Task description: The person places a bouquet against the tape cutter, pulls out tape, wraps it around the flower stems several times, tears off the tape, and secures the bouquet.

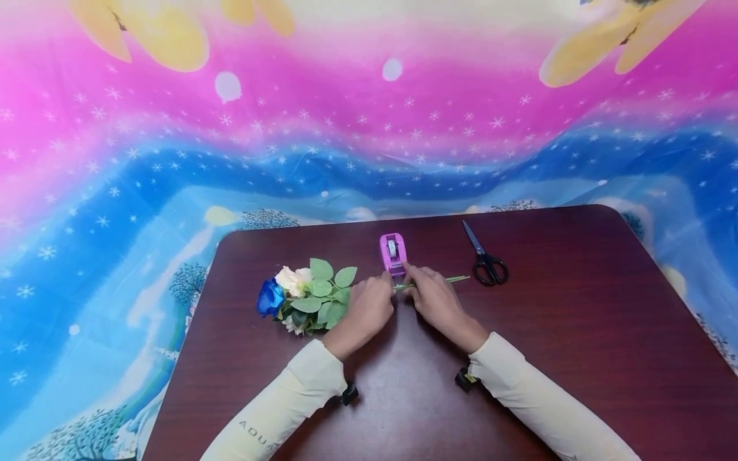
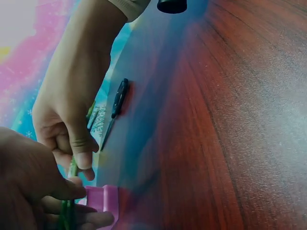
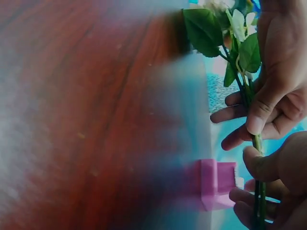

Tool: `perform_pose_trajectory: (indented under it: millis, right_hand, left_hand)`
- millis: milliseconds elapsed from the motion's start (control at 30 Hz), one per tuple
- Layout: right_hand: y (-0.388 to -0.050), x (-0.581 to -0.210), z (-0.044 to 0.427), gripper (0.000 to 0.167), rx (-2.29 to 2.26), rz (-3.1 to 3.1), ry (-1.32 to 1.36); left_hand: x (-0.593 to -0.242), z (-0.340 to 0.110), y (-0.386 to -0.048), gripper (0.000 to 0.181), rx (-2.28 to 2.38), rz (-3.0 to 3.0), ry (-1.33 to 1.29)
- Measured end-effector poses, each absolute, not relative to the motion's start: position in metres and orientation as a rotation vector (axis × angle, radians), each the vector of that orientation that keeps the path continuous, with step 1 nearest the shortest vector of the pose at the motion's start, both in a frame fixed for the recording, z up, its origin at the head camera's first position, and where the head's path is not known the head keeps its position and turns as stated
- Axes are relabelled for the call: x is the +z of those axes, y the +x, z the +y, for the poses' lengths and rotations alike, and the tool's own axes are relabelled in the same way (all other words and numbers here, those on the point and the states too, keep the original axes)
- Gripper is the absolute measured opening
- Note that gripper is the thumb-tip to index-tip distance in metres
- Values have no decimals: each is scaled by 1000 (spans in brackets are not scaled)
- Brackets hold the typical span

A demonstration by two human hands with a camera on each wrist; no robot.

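A bunch of artificial flowers lies across the table's middle, with a blue rose (image 1: 270,298), cream blooms (image 1: 294,280) and green leaves (image 1: 319,288) at the left. Its green stems (image 1: 458,279) run to the right. My left hand (image 1: 369,304) pinches the stems below the leaves, thumb on top. Close beside it, my right hand (image 1: 434,298) holds the same stems between thumb and fingers; the right wrist view shows both thumbs (image 3: 257,124) on them. Just beyond the hands stands a pink tape dispenser (image 1: 393,250) with a roll in it. Whether tape is on the stems, I cannot tell.
Black-handled scissors (image 1: 490,269) lie right of the stem ends, blades pointing away. The dark red-brown table (image 1: 576,320) has rounded far corners. A colourful patterned cloth (image 1: 346,128) hangs behind it. A dark wrist camera (image 1: 466,379) sits under the right sleeve.
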State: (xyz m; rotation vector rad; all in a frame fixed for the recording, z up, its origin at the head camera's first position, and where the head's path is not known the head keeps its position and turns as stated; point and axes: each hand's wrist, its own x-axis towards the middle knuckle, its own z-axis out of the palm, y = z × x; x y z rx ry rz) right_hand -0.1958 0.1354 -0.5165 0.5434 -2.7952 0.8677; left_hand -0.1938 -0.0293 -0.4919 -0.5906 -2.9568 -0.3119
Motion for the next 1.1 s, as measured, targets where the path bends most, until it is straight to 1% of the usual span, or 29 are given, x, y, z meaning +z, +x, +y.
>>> perform_pose_trajectory:
  millis: [33, 100, 167, 233, 267, 333, 600, 733, 1000, 1100]
  right_hand:
    - [-197, -515, 135, 31, 859, -2777, 535]
    - [-199, -511, 135, 38, 842, -2738, 531]
    - [-201, -507, 134, 26, 837, -2717, 517]
    - [-203, -505, 134, 22, 832, -2694, 508]
    - [-205, -505, 134, 16, 827, -2681, 501]
    - [-209, -503, 134, 10, 816, -2663, 488]
    - [-222, -496, 128, 5, 809, -2598, 489]
    - [-223, -496, 124, 4, 786, -2605, 487]
    - [-223, -502, 122, 12, 694, -2628, 525]
    - [-224, -504, 123, 10, 687, -2633, 563]
  left_hand:
    - [-491, -29, -194, 12, -323, -2938, -575]
    - [-489, -29, -195, 11, -349, -2899, -550]
    - [-487, -28, -197, 10, -375, -2867, -528]
    - [-487, -28, -199, 9, -394, -2842, -517]
    - [-487, -28, -201, 8, -401, -2832, -512]
    - [-485, -27, -204, 7, -405, -2821, -499]
    - [-472, -25, -216, 9, -355, -2798, -441]
    - [-471, -26, -217, 8, -350, -2815, -422]
    - [-474, -29, -217, 11, -306, -2801, -418]
    - [-475, -30, -217, 11, -288, -2794, -420]
